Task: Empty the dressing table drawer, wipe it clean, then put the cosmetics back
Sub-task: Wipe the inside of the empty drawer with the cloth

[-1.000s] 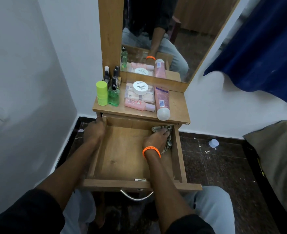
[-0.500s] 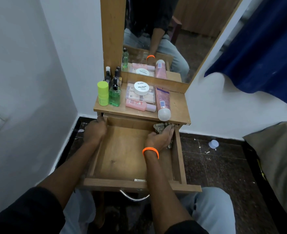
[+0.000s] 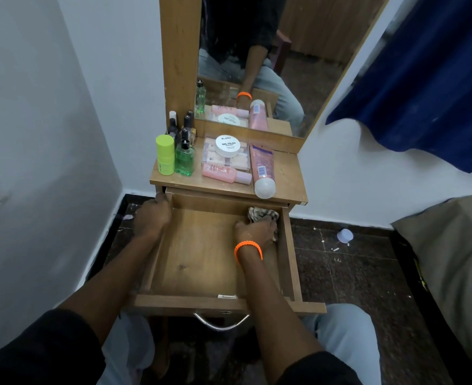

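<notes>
A dark speckled tile floor (image 3: 348, 276) runs under a small wooden dressing table set into a white-walled corner, and the person sits close before it, knees in pale trousers either side of the metal drawer handle (image 3: 221, 323). The drawer (image 3: 201, 257) is pulled fully out toward the viewer and its bare wooden bottom shows no cosmetics at all.

The left hand (image 3: 152, 215) grips the far left side wall of the drawer, fingers curled over the edge, apparently steadying it. The right hand (image 3: 255, 230), with an orange wristband (image 3: 248, 249) just behind it, is closed down on a crumpled patterned cloth (image 3: 262, 213) in the far right corner of the drawer. Compared with a second ago, the hand and cloth have worked a little deeper into that corner, toward the right wall, while the left hand has kept its hold. That suggests the wiping step is in progress and has reached the back edge; the near part of the bottom may be done or still to come, which cannot be told from here.

Beyond, on the table top (image 3: 287, 173), wait the cosmetics: a lime green stick (image 3: 164, 154), a green bottle (image 3: 184, 159), small dark bottles (image 3: 186, 126), a clear palette box (image 3: 226, 159) with a white jar (image 3: 227, 145) on it, a pink bottle (image 3: 225, 173) lying down and a pink tube (image 3: 262, 170). Putting them back has not begun. The mirror (image 3: 271, 65) rises behind.
</notes>
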